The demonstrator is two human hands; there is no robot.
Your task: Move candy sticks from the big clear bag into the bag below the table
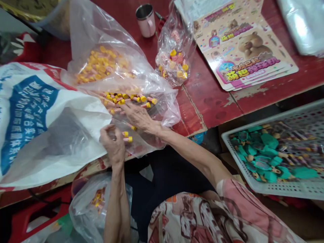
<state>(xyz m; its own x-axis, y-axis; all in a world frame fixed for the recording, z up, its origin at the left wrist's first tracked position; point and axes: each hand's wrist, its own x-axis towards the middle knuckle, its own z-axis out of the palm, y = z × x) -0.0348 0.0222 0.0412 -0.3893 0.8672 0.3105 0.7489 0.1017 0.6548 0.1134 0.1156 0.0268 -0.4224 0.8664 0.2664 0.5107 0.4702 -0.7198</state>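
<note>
Small yellow-capped pink tubes point(151, 100)

Our right hand point(139, 116) rests on yellow-capped tubes point(129, 98) in a clear bag point(164, 111) at frame center, our left hand point(113, 145) pinching its plastic; a white basket point(275, 190) sits right.

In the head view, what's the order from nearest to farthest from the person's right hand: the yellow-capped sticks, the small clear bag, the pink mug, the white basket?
1. Yellow-capped sticks: directly under the right hand.
2. Small clear bag: ahead on the table.
3. Pink mug: farther ahead on the table.
4. White basket: far right, off the table.
</note>
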